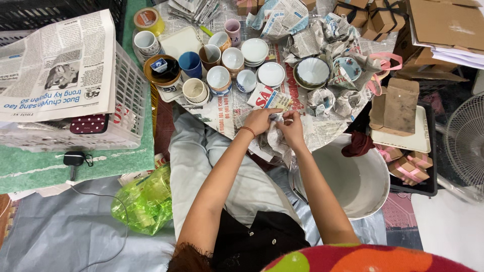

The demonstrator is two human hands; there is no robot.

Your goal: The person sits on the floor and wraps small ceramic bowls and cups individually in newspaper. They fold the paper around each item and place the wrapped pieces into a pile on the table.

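Note:
My left hand and my right hand meet in front of me over my lap. Both grip a small item wrapped in newspaper; the item itself is hidden by the paper and my fingers. A red band circles my left wrist. Just beyond my hands, several ceramic cups and bowls stand on spread newspaper, among them a white bowl and a blue cup. To their right lies a larger bowl among crumpled newspaper bundles.
A white plastic bucket stands at my right knee. A white crate topped with newspaper is at left. A crumpled green plastic bag lies lower left. Cardboard boxes and a fan are at right. A tape roll is at top.

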